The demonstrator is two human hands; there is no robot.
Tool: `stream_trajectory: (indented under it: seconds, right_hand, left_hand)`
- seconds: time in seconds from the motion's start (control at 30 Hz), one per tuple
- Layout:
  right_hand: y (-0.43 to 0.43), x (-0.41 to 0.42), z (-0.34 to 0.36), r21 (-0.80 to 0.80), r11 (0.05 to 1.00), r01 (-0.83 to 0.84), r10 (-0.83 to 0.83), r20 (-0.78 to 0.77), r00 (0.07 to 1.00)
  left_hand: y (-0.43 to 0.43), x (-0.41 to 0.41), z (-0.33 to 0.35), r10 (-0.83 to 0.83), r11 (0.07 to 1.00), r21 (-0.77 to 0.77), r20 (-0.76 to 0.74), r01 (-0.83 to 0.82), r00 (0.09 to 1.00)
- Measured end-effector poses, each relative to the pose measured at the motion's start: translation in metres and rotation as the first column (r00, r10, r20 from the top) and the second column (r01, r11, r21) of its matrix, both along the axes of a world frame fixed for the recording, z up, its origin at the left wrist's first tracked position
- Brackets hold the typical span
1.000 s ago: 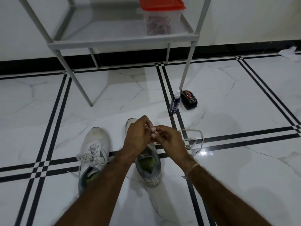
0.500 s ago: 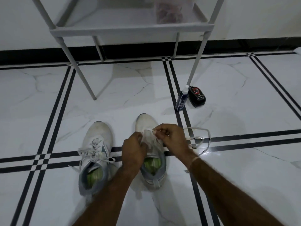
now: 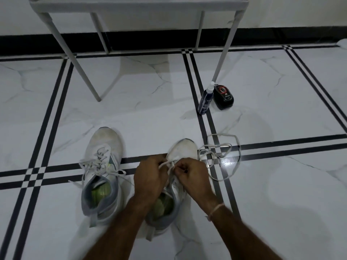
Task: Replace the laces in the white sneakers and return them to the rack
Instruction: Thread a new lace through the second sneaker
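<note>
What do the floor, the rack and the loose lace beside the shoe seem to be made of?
Floor: probably polished marble or marble-look tile; grey veins, a bright glare. Rack: thin pale grey tubes, matte, likely painted metal, perhaps plastic. Loose lace: flat white woven fabric, apparently; it lies in limp loops.

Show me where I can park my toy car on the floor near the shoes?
Bare floor lies between the rack leg and the spray bottle, ahead of the left sneaker, and far right beyond the loose lace. Crowded: around the right sneaker, where the left hand and right hand pinch its lace.
</note>
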State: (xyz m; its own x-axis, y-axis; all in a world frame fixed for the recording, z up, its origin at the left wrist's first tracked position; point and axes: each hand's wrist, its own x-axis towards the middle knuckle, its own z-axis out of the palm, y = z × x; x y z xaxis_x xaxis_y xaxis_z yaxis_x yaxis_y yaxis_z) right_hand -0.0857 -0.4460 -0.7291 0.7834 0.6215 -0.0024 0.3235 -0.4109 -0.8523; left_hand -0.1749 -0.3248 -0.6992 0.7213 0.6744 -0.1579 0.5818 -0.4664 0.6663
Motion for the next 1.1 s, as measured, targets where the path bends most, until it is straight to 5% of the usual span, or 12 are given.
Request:
stream_trajectory:
  seconds: [0.23,0.5,0.8,1.0,1.03,1.07,1.1]
  right_hand:
    - [0.003,-0.001,0.008,-0.044,0.999,-0.024,0.024,0.013,1.0]
    - [0.003,-0.01,-0.001,0.084,0.991,0.101,-0.091,-0.112,0.99]
    - [-0.001,-0.014,-0.011,0.025,0.991,0.129,-0.126,-0.094,0.988]
    - [-0.003,-0.012,-0.002,0.029,0.989,0.147,-0.14,-0.154,0.978]
    - [-0.004,-0.012,-0.001,0.023,0.99,0.137,-0.132,-0.165,0.977]
    - [-0.004,-0.011,0.0,0.019,0.992,0.125,-0.12,-0.171,0.978]
    - [-0.005,-0.01,0.0,0.014,0.994,0.107,-0.103,-0.173,0.98]
  left_hand:
    - [-0.012,-0.017,-0.007,0.017,0.999,0.036,0.181,-0.024,0.983]
    - [-0.01,-0.023,-0.013,-0.046,0.991,0.129,0.106,0.032,0.993]
    - [0.004,0.004,0.002,0.157,0.972,-0.178,-0.006,-0.155,0.988]
    - [-0.01,0.013,-0.004,0.171,0.965,-0.221,0.113,-0.143,0.979]
    - [-0.006,0.015,-0.004,0.28,0.901,-0.385,0.162,-0.201,0.946]
    - [0.003,0.021,0.001,0.482,0.726,-0.628,0.175,-0.28,0.859]
    - [0.013,0.024,0.008,0.693,0.429,-0.862,0.124,-0.269,0.71]
